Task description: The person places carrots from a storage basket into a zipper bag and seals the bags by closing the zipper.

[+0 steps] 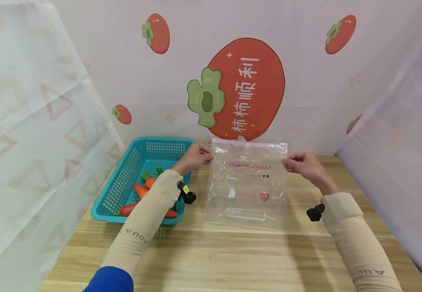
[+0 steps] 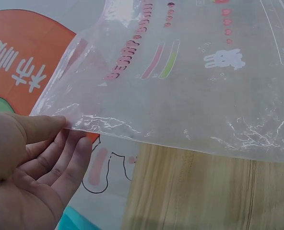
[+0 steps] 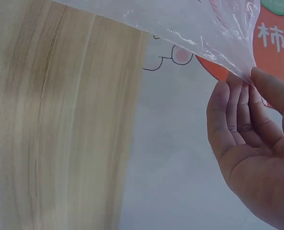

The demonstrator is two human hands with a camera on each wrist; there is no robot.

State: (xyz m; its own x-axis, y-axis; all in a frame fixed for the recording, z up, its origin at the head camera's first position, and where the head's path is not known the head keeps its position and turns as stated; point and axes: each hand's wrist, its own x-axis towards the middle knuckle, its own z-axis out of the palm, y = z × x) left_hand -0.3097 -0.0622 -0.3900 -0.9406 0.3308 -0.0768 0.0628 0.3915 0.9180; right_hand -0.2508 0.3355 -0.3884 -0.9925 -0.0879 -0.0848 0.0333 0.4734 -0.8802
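A clear zip bag (image 1: 247,186) with pink lettering, a white rabbit and a strawberry print hangs upright between both hands above the table. My left hand (image 1: 195,157) pinches its left edge near the top; in the left wrist view the thumb (image 2: 43,127) presses the film against the fingers. On the opposite side my right hand (image 1: 305,165) pinches the right edge just below the zip strip. The bag (image 3: 190,28) is drawn into creases at the right fingertips in the right wrist view. Nothing can be seen inside the bag.
At the left of the wooden table (image 1: 211,259) stands a turquoise plastic basket (image 1: 105,198). It holds carrots (image 1: 140,190) and other red and green vegetables, partly hidden by the left forearm. A white printed backdrop (image 1: 305,89) closes off the back and sides.
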